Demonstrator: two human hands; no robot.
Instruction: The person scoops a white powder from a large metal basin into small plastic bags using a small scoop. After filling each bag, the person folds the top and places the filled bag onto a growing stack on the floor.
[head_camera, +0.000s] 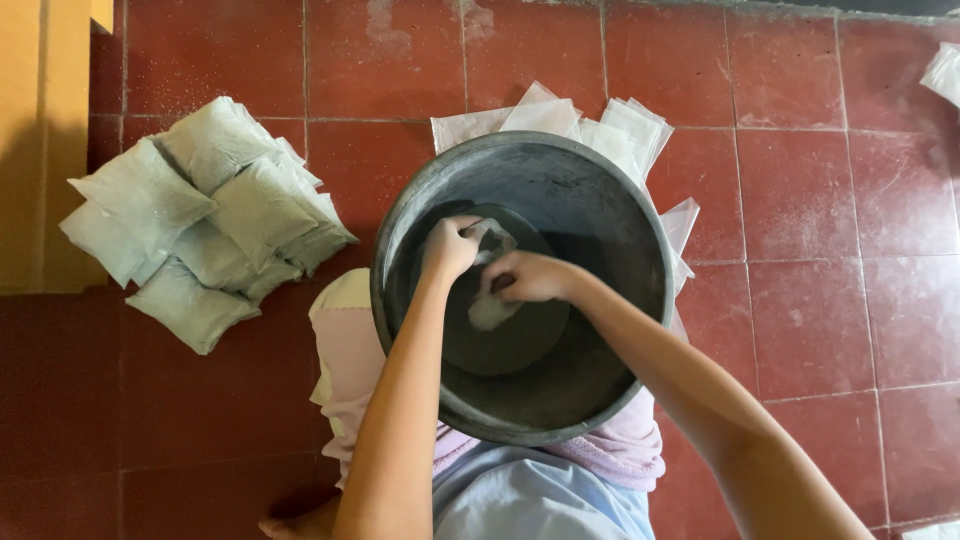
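Deep in the round dark-grey plastic bucket (610, 210), the left hand (450, 247) pinches the small clear plastic bag (493, 240) while the right hand (527, 277), curled shut, scoops; holding the mouth wide seems wise.

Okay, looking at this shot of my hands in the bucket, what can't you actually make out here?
Head view only:
- What the right hand grips: its fingers cover it.
- How full the clear bag is: both hands and the bucket shadow hide it.
- The filled bags' contents: too small.
- The empty bags: the bucket hides part of them.
- The left hand pinches the bag's top.
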